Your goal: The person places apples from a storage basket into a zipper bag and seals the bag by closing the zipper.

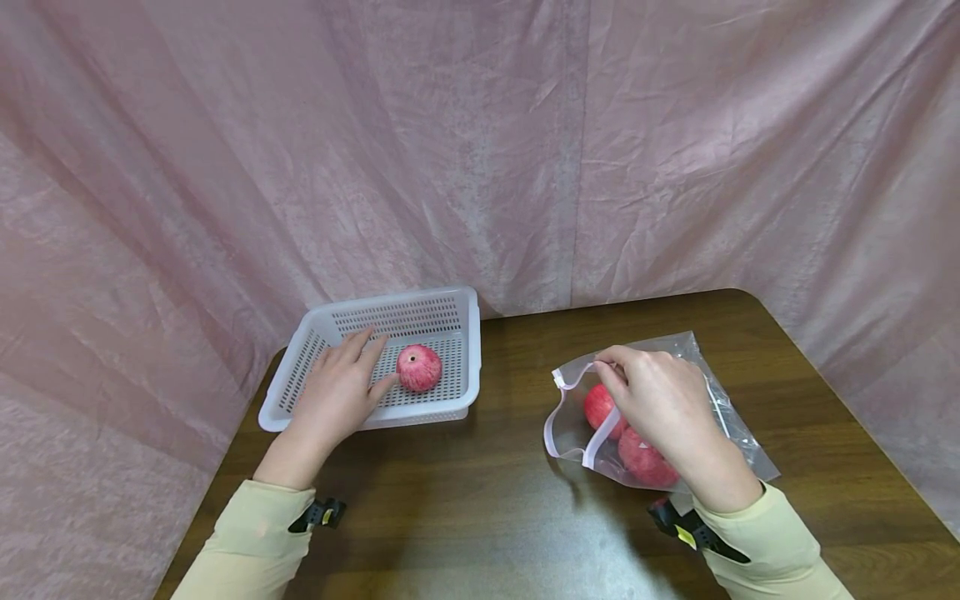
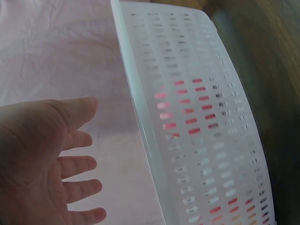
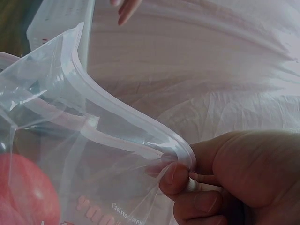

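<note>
Head view: a white perforated basket (image 1: 315, 333) stands on the dark wooden table (image 1: 487, 508), and everything else is placed from it. Inside the basket lies one red apple (image 1: 418, 367). The left hand (image 1: 339, 396) rests over the basket's near part with fingers straight and spread, holding nothing; its fingertips lie just beside the apple. To the right of the basket, well apart, lies a clear zip bag (image 1: 720, 400) with its mouth turned towards the basket and two more red apples (image 1: 645, 457) inside. The right hand (image 1: 663, 400) pinches the upper edge of the bag's mouth, lifting it.

Left wrist view: the left hand (image 2: 44, 164) is spread flat, fingers apart, beside the basket (image 2: 197, 122)'s slotted wall, through which red shows.

Right wrist view: the right hand (image 3: 229, 183) has thumb and finger clamped on the zip strip of the zip bag (image 3: 93, 131); a red apple (image 3: 26, 192) sits inside, and the basket (image 3: 61, 21) stands beyond it.
</note>
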`<state>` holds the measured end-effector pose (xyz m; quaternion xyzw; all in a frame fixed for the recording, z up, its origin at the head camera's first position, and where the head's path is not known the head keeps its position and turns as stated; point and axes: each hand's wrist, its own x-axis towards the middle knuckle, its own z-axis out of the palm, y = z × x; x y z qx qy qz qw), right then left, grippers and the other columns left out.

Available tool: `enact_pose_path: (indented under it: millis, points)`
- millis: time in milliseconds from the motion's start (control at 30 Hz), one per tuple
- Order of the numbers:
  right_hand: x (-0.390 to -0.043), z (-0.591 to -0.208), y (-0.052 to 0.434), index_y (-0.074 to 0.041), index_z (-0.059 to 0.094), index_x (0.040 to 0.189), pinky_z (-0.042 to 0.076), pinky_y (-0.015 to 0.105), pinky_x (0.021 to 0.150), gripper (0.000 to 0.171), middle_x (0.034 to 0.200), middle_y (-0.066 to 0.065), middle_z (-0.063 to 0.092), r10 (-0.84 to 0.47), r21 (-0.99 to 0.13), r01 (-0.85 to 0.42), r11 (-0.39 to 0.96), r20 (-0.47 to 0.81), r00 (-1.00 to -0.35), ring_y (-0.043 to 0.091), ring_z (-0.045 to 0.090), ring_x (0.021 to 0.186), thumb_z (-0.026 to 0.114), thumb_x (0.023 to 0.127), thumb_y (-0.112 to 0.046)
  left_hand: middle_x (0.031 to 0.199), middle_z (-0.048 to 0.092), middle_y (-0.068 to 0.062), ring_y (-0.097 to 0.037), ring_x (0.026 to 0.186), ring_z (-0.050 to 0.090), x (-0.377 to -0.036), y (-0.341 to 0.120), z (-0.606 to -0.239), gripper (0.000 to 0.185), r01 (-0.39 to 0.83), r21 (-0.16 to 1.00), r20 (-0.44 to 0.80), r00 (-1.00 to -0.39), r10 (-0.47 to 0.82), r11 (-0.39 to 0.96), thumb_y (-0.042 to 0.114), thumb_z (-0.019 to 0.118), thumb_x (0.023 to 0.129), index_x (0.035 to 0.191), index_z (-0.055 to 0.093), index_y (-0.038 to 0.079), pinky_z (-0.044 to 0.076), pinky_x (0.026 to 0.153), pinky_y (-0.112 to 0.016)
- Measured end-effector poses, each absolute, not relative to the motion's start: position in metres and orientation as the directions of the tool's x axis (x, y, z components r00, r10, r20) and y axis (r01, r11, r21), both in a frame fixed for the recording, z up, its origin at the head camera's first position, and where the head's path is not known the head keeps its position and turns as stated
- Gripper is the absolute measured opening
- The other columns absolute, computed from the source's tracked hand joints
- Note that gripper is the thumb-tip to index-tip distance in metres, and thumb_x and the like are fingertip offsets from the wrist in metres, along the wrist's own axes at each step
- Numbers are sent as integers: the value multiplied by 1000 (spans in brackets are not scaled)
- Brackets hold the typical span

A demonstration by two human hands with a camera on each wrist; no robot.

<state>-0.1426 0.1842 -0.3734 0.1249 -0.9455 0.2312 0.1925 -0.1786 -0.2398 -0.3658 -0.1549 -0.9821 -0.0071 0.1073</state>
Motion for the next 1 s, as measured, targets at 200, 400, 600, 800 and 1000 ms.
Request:
enact_pose_path:
  millis: [200,400,600,800,1000]
  points:
    - [-142,-374,184,-13,85,110,55,58,61,14,96,8,83,-145,-393,-324,860,421,-895,40,76,80,74,102,-18,165,46,-30,-52,153,41,-181,-249,-368,70,279,-27,198,-940,278,960,35,76,106,160,52,-2,33,121,-74]
    - [-142,-375,184,-13,85,109,55,59,62,14,96,7,83,-145,-394,-325,860,422,-895,40,77,80,74,102,-18,166,45,-32,-54,153,40,-184,-257,-369,68,246,-34,156,-956,248,969,36,73,108,160,51,-3,31,121,-75]
    - [-142,-375,184,-13,85,110,55,58,61,14,96,8,83,-146,-393,-325,860,422,-895,40,77,80,74,102,-18,165,45,-33,-56,152,41,-187,-266,-369,69,221,-31,133,-966,223,975,36,72,108,160,51,-5,32,120,-75]
    - [-142,-374,184,-13,85,109,55,58,61,14,96,8,83,-147,-390,-326,861,423,-894,40,77,80,74,102,-18,164,45,-34,-55,151,43,-190,-279,-371,69,208,-54,103,-972,213,977,37,71,109,159,51,-6,36,117,-76]
    - [-142,-374,184,-13,85,109,55,58,60,14,96,8,83,-144,-391,-322,862,421,-896,40,76,80,74,102,-18,162,46,-37,-55,150,44,-193,-288,-372,69,173,-60,48,-983,176,983,38,70,109,157,53,-8,39,116,-75]
